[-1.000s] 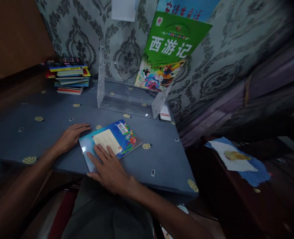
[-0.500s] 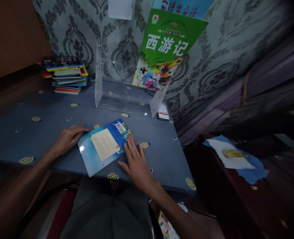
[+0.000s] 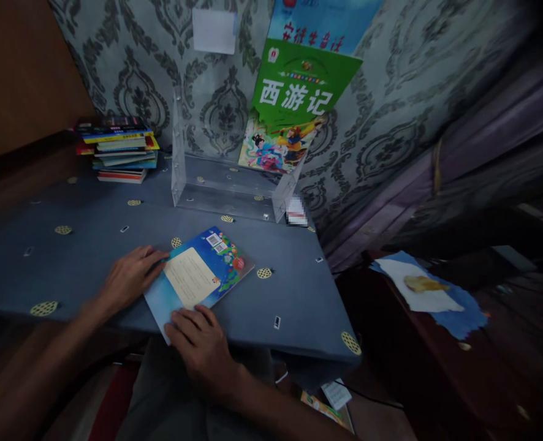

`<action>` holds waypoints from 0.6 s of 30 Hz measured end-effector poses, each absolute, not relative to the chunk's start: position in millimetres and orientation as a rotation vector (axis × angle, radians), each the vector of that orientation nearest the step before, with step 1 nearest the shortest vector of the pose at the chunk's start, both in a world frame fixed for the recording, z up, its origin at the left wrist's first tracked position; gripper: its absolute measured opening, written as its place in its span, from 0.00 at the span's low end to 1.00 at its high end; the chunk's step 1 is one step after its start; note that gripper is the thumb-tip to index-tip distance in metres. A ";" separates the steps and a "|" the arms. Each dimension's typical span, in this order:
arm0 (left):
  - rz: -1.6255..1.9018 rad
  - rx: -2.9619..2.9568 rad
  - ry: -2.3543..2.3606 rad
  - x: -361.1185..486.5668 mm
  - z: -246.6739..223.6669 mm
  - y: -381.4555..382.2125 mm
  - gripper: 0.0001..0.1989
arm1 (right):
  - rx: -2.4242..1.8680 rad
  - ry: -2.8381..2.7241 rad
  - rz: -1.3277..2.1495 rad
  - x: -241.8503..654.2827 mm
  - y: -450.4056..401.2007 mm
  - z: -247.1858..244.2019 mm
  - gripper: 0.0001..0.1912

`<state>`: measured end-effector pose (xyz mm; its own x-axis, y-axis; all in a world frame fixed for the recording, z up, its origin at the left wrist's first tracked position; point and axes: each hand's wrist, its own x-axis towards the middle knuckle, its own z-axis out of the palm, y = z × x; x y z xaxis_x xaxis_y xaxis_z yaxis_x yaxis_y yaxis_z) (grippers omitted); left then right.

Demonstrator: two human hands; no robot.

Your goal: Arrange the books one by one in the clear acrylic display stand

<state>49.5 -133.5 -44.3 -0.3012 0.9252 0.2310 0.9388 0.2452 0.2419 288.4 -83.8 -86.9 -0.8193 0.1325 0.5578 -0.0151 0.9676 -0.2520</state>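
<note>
A blue book [image 3: 191, 275] with a cream text panel and a barcode lies at an angle on the table near its front edge. At the book's left edge is my left hand [image 3: 127, 278], its fingertips closed on the border. My right hand [image 3: 205, 352] has its fingers curled over the near edge of the book, close to the lower left corner; its thumb is hidden.
Behind the book stands a clear acrylic rack [image 3: 225, 199]. A book stack [image 3: 119, 150] sits at the back left. Green [image 3: 294, 92] and blue [image 3: 322, 21] books rise behind the rack. A small blurred white item [image 3: 296, 211] lies beside it.
My right hand has moved left from the book's right side to its near edge and curled its fingers. My left hand reaches slightly further over the left edge. The view has shifted a little.
</note>
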 end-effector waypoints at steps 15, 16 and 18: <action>-1.554 -2.144 -2.470 37.4 -16.8 -149.7 0.27 | -0.089 -1.914 1.002 304.9 -44.1 19.0 0.15; -1.633 -2.089 -2.481 42.3 -14.0 -146.0 0.29 | -0.165 -1.812 1.088 301.8 -39.4 27.3 0.13; -1.791 -1.966 -2.537 53.8 -7.7 -134.4 0.32 | -0.326 -1.567 1.291 294.4 -27.1 41.6 0.08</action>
<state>53.8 -134.4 -7.7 -0.3284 0.9350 0.1337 0.4391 0.0258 0.8981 294.4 -27.1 41.6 -0.4296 0.7324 0.5282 -0.3782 0.3852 -0.8418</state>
